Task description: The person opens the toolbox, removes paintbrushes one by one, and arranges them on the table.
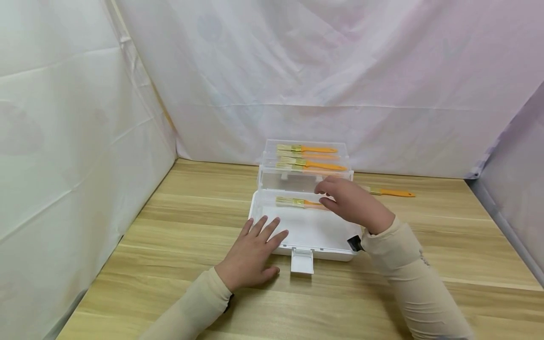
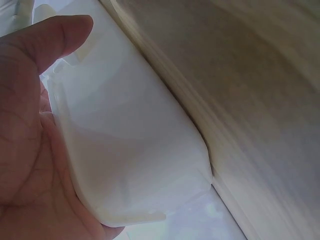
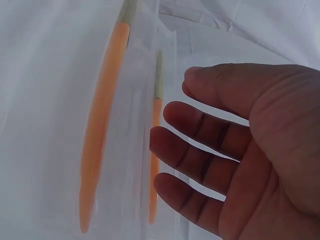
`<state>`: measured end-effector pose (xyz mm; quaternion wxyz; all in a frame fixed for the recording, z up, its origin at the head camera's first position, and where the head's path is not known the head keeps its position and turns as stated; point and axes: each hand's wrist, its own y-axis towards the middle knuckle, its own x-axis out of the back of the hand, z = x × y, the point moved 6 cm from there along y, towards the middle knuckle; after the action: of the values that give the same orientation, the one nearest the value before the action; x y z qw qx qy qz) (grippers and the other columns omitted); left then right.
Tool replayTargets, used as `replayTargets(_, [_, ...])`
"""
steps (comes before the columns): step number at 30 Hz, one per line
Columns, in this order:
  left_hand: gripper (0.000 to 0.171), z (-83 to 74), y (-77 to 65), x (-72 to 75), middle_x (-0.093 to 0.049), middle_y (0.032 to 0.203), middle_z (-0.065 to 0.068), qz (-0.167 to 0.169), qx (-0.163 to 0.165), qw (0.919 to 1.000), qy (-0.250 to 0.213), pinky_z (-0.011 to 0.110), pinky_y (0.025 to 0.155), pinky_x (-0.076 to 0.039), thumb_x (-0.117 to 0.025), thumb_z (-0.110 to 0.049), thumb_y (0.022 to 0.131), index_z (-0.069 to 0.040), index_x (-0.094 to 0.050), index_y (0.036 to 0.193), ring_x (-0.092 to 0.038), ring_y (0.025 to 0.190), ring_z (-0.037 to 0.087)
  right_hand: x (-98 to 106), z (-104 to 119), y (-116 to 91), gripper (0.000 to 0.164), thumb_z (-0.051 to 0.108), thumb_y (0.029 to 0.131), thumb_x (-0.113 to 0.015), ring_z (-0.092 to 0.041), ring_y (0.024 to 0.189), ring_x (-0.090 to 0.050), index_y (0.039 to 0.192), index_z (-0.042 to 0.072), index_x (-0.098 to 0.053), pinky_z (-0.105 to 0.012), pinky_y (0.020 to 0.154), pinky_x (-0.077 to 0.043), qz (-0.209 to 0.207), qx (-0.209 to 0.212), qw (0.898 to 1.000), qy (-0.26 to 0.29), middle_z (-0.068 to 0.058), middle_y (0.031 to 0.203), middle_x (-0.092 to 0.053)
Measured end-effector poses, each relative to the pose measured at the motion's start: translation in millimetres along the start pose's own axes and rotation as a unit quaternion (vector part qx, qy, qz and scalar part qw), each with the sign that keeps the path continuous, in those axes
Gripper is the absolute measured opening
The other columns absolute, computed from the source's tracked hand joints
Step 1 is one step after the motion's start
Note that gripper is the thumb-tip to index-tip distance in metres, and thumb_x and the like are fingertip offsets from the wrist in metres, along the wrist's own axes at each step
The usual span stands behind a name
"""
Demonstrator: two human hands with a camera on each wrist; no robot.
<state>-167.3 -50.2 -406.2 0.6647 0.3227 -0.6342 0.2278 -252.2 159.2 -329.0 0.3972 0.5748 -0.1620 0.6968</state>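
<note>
A white plastic case (image 1: 314, 226) with a clear lid section raised at the back lies on the table. Two flat paintbrushes with orange handles, an upper paintbrush (image 1: 318, 149) and a lower paintbrush (image 1: 325, 165), rest in the raised clear section. Another paintbrush (image 1: 298, 202) shows along the back of the case, its handle end hidden by my right hand. My left hand (image 1: 250, 255) lies over the case's front left rim, fingers spread, thumb outside the front wall. My right hand (image 1: 352, 200), fingers loosely bent and holding nothing, hovers over the case's right side, beside orange handles (image 3: 102, 115).
One more paintbrush (image 1: 397, 193) lies on the wooden table (image 1: 450, 236) right of the case, its bristles partly behind my right hand. A white latch (image 1: 302, 262) hangs folded out at the case's front. Pale cloth curtains (image 1: 221, 94) stand behind and at both sides.
</note>
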Motion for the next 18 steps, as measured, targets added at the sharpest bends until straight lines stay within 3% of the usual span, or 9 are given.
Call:
replayTargets(8, [0.081, -0.3, 0.3, 0.2, -0.034, 0.158, 0.011, -0.005, -0.002, 1.0, -0.002, 0.061, 0.112, -0.022, -0.072, -0.05, 0.081, -0.021, -0.042, 0.151, -0.031, 0.142, 0.039, -9.9, 2.1, 4.0, 0.016, 0.014, 0.095, -0.067, -0.02, 0.092, -0.064, 0.109, 0.007, -0.069, -0.04, 0.08, -0.053, 0.036, -0.014, 0.999, 0.019, -0.005, 0.105, -0.067])
replayTargets(18, [0.081, 0.5, 0.2, -0.2, -0.034, 0.158, 0.011, -0.004, 0.003, 1.0, -0.001, 0.06, 0.112, -0.022, -0.072, -0.05, 0.081, -0.021, -0.043, 0.15, -0.031, 0.142, 0.039, -18.2, 2.8, 4.7, 0.032, 0.03, 0.095, -0.068, -0.019, 0.094, -0.063, 0.118, 0.009, -0.067, -0.042, 0.082, -0.052, 0.095, -0.054, 0.993, 0.041, -0.002, 0.11, -0.066])
